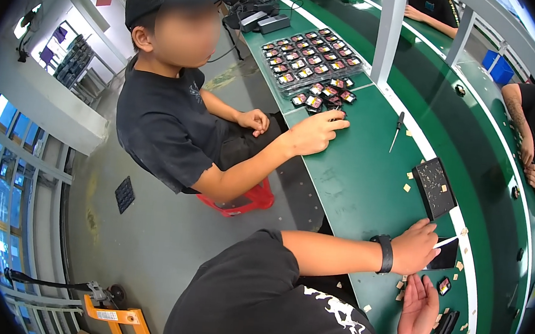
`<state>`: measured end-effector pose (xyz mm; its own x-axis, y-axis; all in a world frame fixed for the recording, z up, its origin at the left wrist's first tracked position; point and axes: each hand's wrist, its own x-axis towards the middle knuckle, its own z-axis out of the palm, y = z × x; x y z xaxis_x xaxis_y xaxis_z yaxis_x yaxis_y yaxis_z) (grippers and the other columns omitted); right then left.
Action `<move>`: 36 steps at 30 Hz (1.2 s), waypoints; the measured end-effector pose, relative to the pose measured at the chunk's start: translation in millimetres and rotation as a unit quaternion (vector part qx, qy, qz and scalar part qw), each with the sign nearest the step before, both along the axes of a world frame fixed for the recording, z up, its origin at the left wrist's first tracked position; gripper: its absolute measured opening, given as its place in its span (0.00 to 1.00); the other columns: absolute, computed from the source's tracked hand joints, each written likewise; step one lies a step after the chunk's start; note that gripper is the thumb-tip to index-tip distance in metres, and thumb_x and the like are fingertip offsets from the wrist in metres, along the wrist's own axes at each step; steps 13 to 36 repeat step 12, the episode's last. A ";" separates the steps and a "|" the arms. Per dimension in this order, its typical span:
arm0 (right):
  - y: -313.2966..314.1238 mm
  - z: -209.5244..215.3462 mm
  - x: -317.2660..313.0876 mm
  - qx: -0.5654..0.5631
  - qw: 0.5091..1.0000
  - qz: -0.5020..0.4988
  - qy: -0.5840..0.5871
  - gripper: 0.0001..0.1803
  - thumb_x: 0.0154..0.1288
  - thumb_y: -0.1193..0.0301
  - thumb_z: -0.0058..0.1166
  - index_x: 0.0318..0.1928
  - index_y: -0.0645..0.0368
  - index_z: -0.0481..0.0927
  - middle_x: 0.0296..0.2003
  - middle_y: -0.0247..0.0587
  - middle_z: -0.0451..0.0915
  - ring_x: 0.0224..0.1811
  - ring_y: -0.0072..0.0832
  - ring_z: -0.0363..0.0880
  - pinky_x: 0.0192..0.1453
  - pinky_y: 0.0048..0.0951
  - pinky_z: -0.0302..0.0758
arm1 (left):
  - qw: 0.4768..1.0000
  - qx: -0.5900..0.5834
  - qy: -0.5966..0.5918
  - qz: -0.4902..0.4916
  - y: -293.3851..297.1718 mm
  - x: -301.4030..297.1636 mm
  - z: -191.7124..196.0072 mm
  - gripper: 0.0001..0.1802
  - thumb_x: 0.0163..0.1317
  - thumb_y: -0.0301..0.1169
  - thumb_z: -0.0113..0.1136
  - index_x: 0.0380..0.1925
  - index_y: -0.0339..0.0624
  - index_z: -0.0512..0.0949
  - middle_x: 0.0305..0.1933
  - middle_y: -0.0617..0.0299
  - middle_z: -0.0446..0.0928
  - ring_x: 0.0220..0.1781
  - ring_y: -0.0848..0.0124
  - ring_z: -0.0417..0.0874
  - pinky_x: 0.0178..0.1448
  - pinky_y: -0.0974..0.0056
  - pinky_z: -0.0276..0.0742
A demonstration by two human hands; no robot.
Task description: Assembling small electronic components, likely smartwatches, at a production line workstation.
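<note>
My left hand, with a black band on the wrist, is closed at the fingertips on a thin white strip. The strip lies over a flat black phone-like slab; its exact kind is unclear. Below it, my right hand is turned palm up, its fingers stretched and slightly curled, with nothing visible in it. Just right of those fingertips lies a small black piece with a coloured label. A black case-like object sits beside my right hand.
A black tray with small bits and a screwdriver lie farther along the green table. Small tan squares are scattered around. A co-worker's hand reaches to a pile of labelled pieces beside a filled clear tray.
</note>
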<state>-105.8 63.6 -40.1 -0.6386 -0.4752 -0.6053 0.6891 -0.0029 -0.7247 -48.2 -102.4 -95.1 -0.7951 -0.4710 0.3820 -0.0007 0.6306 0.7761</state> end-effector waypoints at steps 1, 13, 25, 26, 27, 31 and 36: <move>6.4 -6.6 -5.4 -0.041 0.999 0.030 0.003 0.26 0.78 0.64 0.48 0.65 0.73 0.66 0.60 0.61 0.75 0.60 0.40 0.80 0.63 0.33 0.80 | 0.998 0.005 -0.047 -0.039 0.7 -4.2 -1.3 0.19 0.74 0.36 0.50 0.42 0.25 0.75 0.67 0.25 0.66 0.72 0.32 0.63 0.76 0.42 0.58; 15.7 -23.2 -4.9 0.085 0.975 0.157 0.130 0.23 0.68 0.63 0.65 0.56 0.61 0.73 0.31 0.34 0.83 0.29 0.24 0.83 0.27 0.21 0.79 | 0.874 0.464 -0.140 -0.016 21.6 54.7 30.5 0.22 0.78 0.45 0.49 0.41 0.33 0.75 0.66 0.38 0.68 0.70 0.48 0.67 0.72 0.48 0.62; 15.7 -23.2 -4.9 0.085 0.975 0.157 0.130 0.23 0.68 0.63 0.65 0.56 0.61 0.73 0.31 0.34 0.83 0.29 0.24 0.83 0.27 0.21 0.79 | 0.874 0.464 -0.140 -0.016 21.6 54.7 30.5 0.22 0.78 0.45 0.49 0.41 0.33 0.75 0.66 0.38 0.68 0.70 0.48 0.67 0.72 0.48 0.62; 15.7 -23.2 -4.9 0.085 0.975 0.157 0.130 0.23 0.68 0.63 0.65 0.56 0.61 0.73 0.31 0.34 0.83 0.29 0.24 0.83 0.27 0.21 0.79 | 0.874 0.464 -0.140 -0.016 21.6 54.7 30.5 0.22 0.78 0.45 0.49 0.41 0.33 0.75 0.66 0.38 0.68 0.70 0.48 0.67 0.72 0.48 0.62; 15.7 -23.2 -4.9 0.085 0.975 0.157 0.130 0.23 0.68 0.63 0.65 0.56 0.61 0.73 0.31 0.34 0.83 0.29 0.24 0.83 0.27 0.21 0.79 | 0.874 0.464 -0.140 -0.016 21.6 54.7 30.5 0.22 0.78 0.45 0.49 0.41 0.33 0.75 0.66 0.38 0.68 0.70 0.48 0.67 0.72 0.48 0.62; 15.7 -23.2 -4.9 0.085 0.975 0.157 0.130 0.23 0.68 0.63 0.65 0.56 0.61 0.73 0.31 0.34 0.83 0.29 0.24 0.83 0.27 0.21 0.79 | 0.874 0.464 -0.140 -0.016 21.6 54.7 30.5 0.22 0.78 0.45 0.49 0.41 0.33 0.75 0.66 0.38 0.68 0.70 0.48 0.67 0.72 0.48 0.62; 15.7 -23.2 -4.9 0.085 0.975 0.157 0.130 0.23 0.68 0.63 0.65 0.56 0.61 0.73 0.31 0.34 0.83 0.29 0.24 0.83 0.27 0.21 0.79 | 0.874 0.464 -0.140 -0.016 21.6 54.7 30.5 0.22 0.78 0.45 0.49 0.41 0.33 0.75 0.66 0.38 0.68 0.70 0.48 0.67 0.72 0.48 0.62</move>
